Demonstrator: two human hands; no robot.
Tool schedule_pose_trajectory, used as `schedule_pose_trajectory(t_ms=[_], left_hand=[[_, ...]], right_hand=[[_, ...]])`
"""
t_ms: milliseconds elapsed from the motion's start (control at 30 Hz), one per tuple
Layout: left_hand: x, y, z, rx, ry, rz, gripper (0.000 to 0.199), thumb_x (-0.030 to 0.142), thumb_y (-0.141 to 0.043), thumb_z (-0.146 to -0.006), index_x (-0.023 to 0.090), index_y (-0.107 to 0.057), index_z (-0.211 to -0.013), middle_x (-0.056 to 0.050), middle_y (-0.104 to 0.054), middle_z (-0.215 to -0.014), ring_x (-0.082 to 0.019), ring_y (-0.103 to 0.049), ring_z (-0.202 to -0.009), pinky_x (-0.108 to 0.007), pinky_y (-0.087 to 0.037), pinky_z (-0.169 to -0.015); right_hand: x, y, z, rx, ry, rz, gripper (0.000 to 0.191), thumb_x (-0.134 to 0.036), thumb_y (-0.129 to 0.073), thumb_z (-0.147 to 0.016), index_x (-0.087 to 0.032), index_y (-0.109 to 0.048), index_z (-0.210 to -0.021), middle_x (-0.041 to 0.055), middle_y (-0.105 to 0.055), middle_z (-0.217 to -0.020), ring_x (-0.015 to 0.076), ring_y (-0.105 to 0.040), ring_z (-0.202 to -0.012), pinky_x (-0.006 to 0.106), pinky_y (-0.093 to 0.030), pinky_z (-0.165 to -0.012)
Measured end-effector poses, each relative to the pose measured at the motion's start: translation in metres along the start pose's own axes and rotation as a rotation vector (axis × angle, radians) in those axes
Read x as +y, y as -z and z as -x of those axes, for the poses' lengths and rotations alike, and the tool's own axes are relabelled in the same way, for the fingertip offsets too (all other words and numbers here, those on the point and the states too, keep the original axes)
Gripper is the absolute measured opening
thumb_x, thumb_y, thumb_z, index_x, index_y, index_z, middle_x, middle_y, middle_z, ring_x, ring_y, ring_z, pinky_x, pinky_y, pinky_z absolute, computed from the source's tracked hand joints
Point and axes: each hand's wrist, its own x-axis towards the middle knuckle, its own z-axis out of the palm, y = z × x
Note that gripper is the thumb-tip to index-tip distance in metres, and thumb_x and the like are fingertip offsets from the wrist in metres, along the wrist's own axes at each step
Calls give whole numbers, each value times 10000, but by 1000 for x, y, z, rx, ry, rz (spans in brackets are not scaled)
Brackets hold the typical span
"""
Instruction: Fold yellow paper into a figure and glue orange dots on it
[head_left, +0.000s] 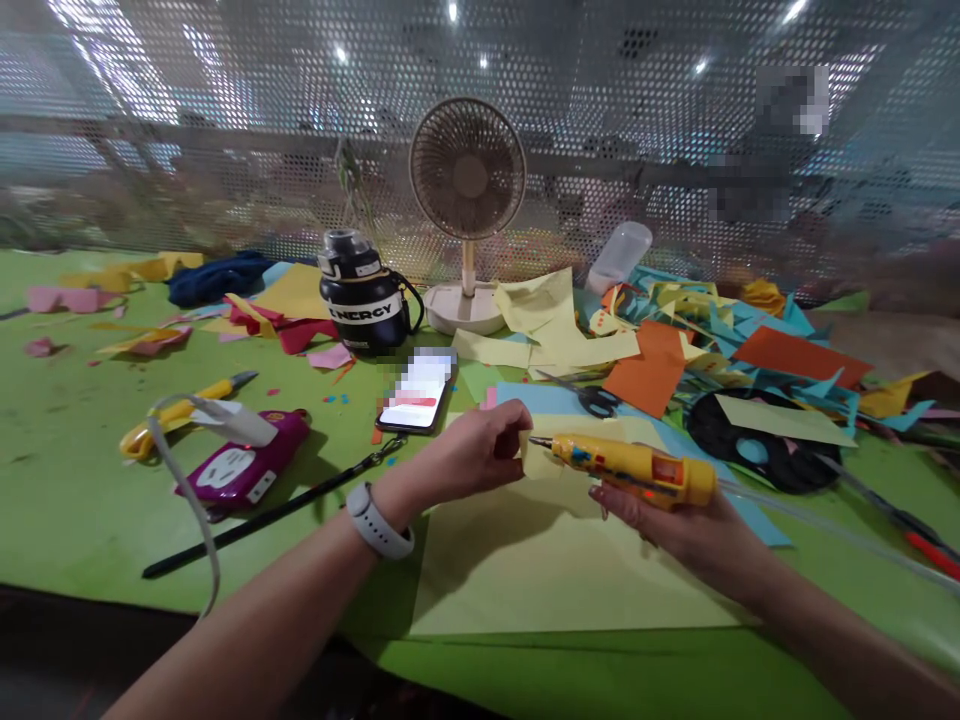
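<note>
My right hand (660,530) is wrapped round a yellow hot glue gun (622,462), its metal nozzle pointing left. Between the fingertips of my left hand (480,450) is a small piece of pale yellow paper (541,458), close to the nozzle. Whether nozzle and paper touch, I cannot tell. Below both hands lies a large pale yellow sheet (540,570), partly over a light blue sheet (754,515). A pale cord runs from the glue gun to the right.
A phone (417,395), black flask (365,300) and small fan (469,180) stand or lie behind my hands. Black-handled scissors (596,400) lie by an orange paper (649,365). At left are a purple power strip (244,465) and a yellow cutter (180,415). Coloured scraps pile at right.
</note>
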Motion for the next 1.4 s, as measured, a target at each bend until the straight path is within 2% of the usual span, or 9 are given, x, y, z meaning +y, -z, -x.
schedule_pose_trajectory(t_ms=[167, 400, 700, 1033, 1400], left_hand=[[3, 0, 1, -36, 13, 38, 274, 72, -553, -645, 210, -424, -842, 102, -400, -567, -75, -360, -491, -206, -256, -459], [0, -1, 1, -58, 2, 80, 270, 70, -548, -643, 207, -431, -844, 105, -388, -562, -75, -349, -492, -206, -264, -468], [3, -1, 2, -53, -16, 48, 276, 65, -549, -641, 208, -431, -845, 101, -390, -567, -77, -339, -498, -214, -272, -473], [6, 0, 2, -52, -21, 44, 266, 55, -539, -632, 205, -437, -826, 107, -380, -556, -74, -334, -489, -207, -272, -477], [7, -1, 2, -88, 30, 129, 255, 51, -547, -639, 202, -460, -825, 95, -417, -571, -74, -374, -499, -205, -288, -469]], right_hand=[[9, 4, 7, 0, -36, 264, 249, -467, -601, -803, -228, -535, -774, -37, -526, -586, 128, -497, -496, 241, -419, -417], [7, 4, 6, -1, 138, 516, 235, -441, -561, -839, -210, -562, -797, -3, -613, -675, 131, -528, -556, 247, -399, -493], [20, 2, 6, 29, 243, 618, 163, -378, -592, -817, -217, -567, -808, 1, -638, -697, 138, -575, -575, 238, -374, -493], [18, 3, 5, -13, 285, 640, 112, -323, -568, -817, -213, -554, -831, 14, -652, -743, 130, -568, -564, 234, -381, -505], [26, 7, 6, -19, 356, 658, 130, -253, -487, -809, -235, -562, -913, 36, -666, -818, 181, -617, -709, 259, -408, -572]])
